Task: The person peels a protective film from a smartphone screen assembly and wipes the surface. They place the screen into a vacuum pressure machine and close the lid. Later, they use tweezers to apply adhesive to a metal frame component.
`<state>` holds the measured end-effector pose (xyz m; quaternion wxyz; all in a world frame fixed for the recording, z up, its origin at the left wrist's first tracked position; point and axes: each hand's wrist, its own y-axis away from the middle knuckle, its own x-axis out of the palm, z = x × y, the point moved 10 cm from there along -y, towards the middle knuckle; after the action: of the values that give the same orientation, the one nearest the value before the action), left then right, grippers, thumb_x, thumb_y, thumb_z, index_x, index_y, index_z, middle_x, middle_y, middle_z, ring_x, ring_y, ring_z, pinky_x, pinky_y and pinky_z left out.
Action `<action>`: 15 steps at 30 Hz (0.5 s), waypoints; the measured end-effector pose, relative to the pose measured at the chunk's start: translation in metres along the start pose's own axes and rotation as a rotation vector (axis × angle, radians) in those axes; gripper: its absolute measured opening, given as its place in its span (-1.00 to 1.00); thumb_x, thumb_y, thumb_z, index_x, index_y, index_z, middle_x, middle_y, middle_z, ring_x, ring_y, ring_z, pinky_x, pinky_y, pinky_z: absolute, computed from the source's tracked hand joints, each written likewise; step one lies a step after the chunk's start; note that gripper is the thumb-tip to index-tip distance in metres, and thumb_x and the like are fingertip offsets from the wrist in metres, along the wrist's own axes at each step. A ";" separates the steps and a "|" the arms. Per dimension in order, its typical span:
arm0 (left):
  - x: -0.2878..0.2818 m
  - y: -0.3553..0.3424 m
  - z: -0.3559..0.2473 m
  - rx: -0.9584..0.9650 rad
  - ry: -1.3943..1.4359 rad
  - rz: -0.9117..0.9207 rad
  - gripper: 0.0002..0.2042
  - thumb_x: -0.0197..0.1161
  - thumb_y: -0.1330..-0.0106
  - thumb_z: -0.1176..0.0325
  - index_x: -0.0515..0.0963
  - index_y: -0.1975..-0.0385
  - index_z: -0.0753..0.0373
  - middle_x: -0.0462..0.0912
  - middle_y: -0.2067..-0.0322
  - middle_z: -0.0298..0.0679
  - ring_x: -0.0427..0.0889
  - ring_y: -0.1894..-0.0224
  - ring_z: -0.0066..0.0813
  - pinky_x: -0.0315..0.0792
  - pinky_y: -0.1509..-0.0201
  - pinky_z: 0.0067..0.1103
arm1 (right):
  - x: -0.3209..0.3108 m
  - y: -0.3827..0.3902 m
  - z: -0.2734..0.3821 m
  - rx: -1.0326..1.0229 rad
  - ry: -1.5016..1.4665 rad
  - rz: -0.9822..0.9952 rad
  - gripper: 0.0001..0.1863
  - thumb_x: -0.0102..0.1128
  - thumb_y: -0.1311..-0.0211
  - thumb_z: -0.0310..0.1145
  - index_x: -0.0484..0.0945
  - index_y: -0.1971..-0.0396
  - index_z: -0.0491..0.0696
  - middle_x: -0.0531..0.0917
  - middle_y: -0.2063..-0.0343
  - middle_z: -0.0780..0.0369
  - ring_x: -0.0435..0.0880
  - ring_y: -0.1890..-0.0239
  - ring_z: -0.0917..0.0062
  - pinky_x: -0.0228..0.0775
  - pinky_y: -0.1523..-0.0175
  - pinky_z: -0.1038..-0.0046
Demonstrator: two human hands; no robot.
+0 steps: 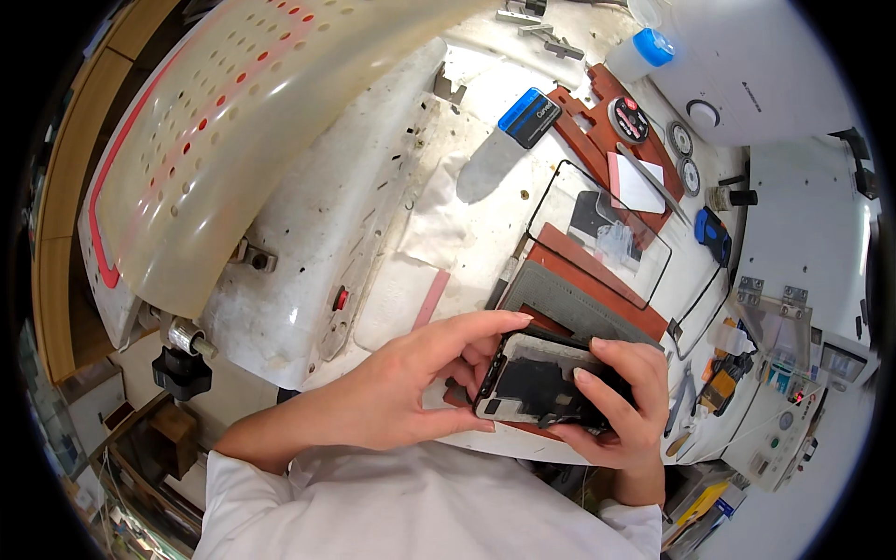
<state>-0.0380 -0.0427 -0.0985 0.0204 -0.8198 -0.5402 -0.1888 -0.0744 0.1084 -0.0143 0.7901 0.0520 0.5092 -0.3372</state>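
A black phone (530, 381) with a scuffed grey-and-black face is held over a grey pad (569, 308) and a red-brown board (583, 266) at the bench's near edge. My left hand (411, 392) grips it from the left, thumb low and index finger along the upper edge. My right hand (627, 411) grips its right end, with fingertips over the top edge and face. A thin black frame on a clear sheet (653, 266) lies just beyond the pad.
At left stands a large machine with a perforated translucent cover (261, 112). Behind are a second red-brown board (579, 107), a spool (627, 119) and a blue-lidded bottle (630, 58). At right are a blue-and-black tool (711, 238) and a control box (770, 439).
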 end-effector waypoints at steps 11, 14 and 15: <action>0.001 0.000 -0.002 0.024 -0.022 0.025 -0.20 0.39 -0.19 0.59 0.13 -0.44 0.18 0.50 0.06 -0.18 0.55 0.13 -0.45 0.52 0.06 -0.52 | -0.001 -0.001 0.000 0.007 0.007 0.006 -0.40 0.62 0.24 -0.14 0.65 0.11 -0.01 0.63 0.02 0.09 0.64 0.15 0.26 0.41 0.16 0.32; 0.002 0.000 -0.003 0.035 -0.013 0.030 -0.20 0.39 -0.19 0.59 0.13 -0.44 0.18 0.51 0.05 -0.17 0.56 0.13 -0.45 0.52 0.06 -0.52 | -0.001 -0.001 0.000 0.009 0.005 0.004 -0.40 0.62 0.24 -0.14 0.65 0.10 0.00 0.64 0.02 0.09 0.64 0.15 0.26 0.41 0.16 0.32; 0.002 0.000 -0.003 0.038 -0.018 0.030 -0.20 0.39 -0.19 0.59 0.13 -0.44 0.18 0.51 0.04 -0.17 0.56 0.13 -0.45 0.52 0.07 -0.52 | -0.001 -0.001 -0.001 0.010 0.004 0.003 -0.40 0.62 0.24 -0.14 0.65 0.10 0.00 0.64 0.02 0.09 0.64 0.15 0.26 0.41 0.16 0.32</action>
<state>-0.0384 -0.0421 -0.0949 0.0340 -0.8289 -0.5317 -0.1709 -0.0755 0.1083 -0.0139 0.7893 0.0574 0.5091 -0.3384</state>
